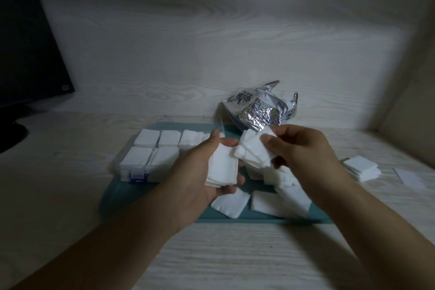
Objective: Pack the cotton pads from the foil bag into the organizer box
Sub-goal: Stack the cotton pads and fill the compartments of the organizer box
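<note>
Squared pad stack (222, 167) cupped in left hand (200, 172); fanned pads (253, 150) pinched by right hand (303, 148), likely for alignment. Organizer box (153, 155) left, mostly filled; foil bag (259, 110) behind.

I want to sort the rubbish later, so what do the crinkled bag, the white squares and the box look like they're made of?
Bag: metallised foil or film, shiny, creased, with printed patterns.
White squares: soft matte cotton-like fibre, with fuzzy edges; the right hand holds some.
Organizer box: probably clear plastic, since the pads show through its wall, with a blue latch.
</note>
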